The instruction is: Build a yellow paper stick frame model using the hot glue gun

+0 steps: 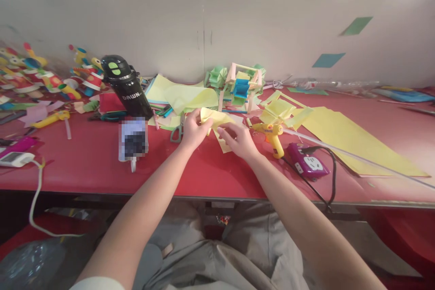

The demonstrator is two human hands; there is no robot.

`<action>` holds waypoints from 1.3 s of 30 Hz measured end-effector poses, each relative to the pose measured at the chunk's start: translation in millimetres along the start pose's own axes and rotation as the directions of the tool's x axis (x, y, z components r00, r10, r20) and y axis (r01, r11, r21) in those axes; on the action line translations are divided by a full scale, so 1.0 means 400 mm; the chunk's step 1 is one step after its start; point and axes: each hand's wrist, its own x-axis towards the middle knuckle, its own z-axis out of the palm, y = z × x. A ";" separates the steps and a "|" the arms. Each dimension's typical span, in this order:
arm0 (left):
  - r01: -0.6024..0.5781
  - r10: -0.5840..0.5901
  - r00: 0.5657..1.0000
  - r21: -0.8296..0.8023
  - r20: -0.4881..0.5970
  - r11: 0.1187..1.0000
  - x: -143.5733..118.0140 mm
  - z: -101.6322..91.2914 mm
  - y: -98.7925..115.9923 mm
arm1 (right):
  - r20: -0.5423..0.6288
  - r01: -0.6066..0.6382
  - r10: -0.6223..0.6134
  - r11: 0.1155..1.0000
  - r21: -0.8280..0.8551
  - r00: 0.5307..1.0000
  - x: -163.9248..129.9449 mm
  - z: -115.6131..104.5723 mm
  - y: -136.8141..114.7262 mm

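Note:
My left hand [196, 130] pinches a piece of yellow paper [217, 118] just above the red table, at the middle of the view. The fingers of my right hand [239, 139] are closed on the paper's right end; part of the sheet hangs below between the hands. Beside my left hand lies a pair of scissors [177, 134], partly hidden. A yellow hot glue gun [272, 137] rests close to the right of my right hand. Behind the hands stands a small wooden-stick frame [234, 77] with blue and yellow folded paper in it.
A black bottle [127, 88] stands at left, near a blurred-out device [133, 140]. A purple power socket [308, 161] with a black cable lies at right, before large yellow sheets [353, 140]. Colourful paper-cup figures [50, 77] crowd the far left. A grey partition [152, 31] closes the back.

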 end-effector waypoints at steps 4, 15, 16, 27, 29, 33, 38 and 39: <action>-0.061 0.051 0.989 0.067 0.142 0.996 -0.016 0.013 0.011 | 0.057 -0.173 0.165 0.966 0.193 0.985 0.008 0.009 0.012; 0.127 -0.084 0.945 -0.115 0.316 0.985 -0.034 0.036 0.010 | -0.195 -0.162 0.172 0.985 0.063 0.966 0.020 0.005 0.048; 0.122 -0.087 0.947 -0.097 0.310 0.988 -0.034 0.037 0.007 | -0.196 -0.155 0.165 0.986 0.065 0.967 0.020 0.004 0.047; 0.162 -0.127 0.946 -0.095 0.297 0.982 -0.035 0.041 0.004 | -0.319 0.060 -0.127 0.976 -0.210 0.939 0.020 -0.005 0.051; 0.185 -0.137 0.943 -0.132 0.303 0.974 -0.034 0.041 0.003 | -0.319 0.084 -0.155 0.971 -0.225 0.935 0.020 -0.005 0.050; 0.268 -0.196 0.921 -0.182 0.338 0.946 -0.030 0.039 -0.011 | -0.326 0.115 -0.197 0.960 -0.255 0.925 0.019 -0.005 0.049; 0.273 -0.200 0.915 -0.173 0.349 0.946 -0.026 0.037 -0.016 | -0.272 0.206 -0.293 0.929 -0.307 0.917 0.019 -0.005 0.046; 0.264 -0.197 0.919 -0.163 0.341 0.951 -0.026 0.037 -0.015 | -0.268 0.212 -0.300 0.926 -0.313 0.915 0.019 -0.005 0.045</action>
